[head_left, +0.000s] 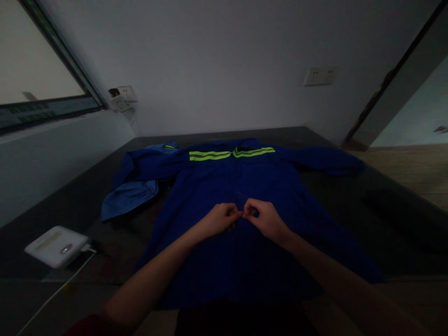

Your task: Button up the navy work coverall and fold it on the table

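A dark blue work coat [210,186] with yellow-green and grey reflective bands [210,156] across the chest lies spread on a dark table, sleeves out to both sides. Over the middle of its front, my left hand [226,217] and my right hand [262,217] meet, thumbs and fingers pinched with the tips almost touching. Whatever lies between the fingertips is too small and dark to make out. Just beyond them a faint thin loop [238,193], perhaps thread, shows against the cloth.
Lighter blue cloth [129,198] lies by the coat's left sleeve. A white box-shaped device [58,246] with a cable [56,291] sits at the table's left. Behind the dark table [290,133] rises a wall with sockets [320,76]; a window [38,51] is at left.
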### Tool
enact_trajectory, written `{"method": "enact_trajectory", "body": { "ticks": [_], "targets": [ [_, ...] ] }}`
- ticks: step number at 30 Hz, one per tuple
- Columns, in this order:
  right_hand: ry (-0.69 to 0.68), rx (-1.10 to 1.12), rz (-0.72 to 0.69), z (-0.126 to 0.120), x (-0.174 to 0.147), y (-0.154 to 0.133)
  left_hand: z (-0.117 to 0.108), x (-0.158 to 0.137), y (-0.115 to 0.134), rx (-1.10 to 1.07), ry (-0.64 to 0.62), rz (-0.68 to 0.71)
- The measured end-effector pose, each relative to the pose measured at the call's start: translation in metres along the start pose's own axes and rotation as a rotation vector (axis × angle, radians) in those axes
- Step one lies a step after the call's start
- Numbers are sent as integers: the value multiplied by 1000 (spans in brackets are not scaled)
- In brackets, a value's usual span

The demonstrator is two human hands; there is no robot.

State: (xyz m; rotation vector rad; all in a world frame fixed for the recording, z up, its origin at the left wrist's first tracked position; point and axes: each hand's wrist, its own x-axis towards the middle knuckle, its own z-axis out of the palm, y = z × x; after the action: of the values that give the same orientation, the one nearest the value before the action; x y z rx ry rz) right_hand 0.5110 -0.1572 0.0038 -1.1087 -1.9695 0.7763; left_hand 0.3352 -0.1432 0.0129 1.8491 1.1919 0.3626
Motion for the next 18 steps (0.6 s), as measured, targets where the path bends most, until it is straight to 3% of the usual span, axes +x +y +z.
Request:
{"method": "enact_trajectory", "body": {
  "ticks": [5,13,18],
  "targets": [
    [-2,-15,-18,-1,-1,0,1,3,-4,67,-13,-10],
    [12,118,13,-4,1,3,0,2,-5,-234,-121,-23],
    [-70,278,102,-8,4,4,-2,2,-7,-246,-147,14]
  ]
}}
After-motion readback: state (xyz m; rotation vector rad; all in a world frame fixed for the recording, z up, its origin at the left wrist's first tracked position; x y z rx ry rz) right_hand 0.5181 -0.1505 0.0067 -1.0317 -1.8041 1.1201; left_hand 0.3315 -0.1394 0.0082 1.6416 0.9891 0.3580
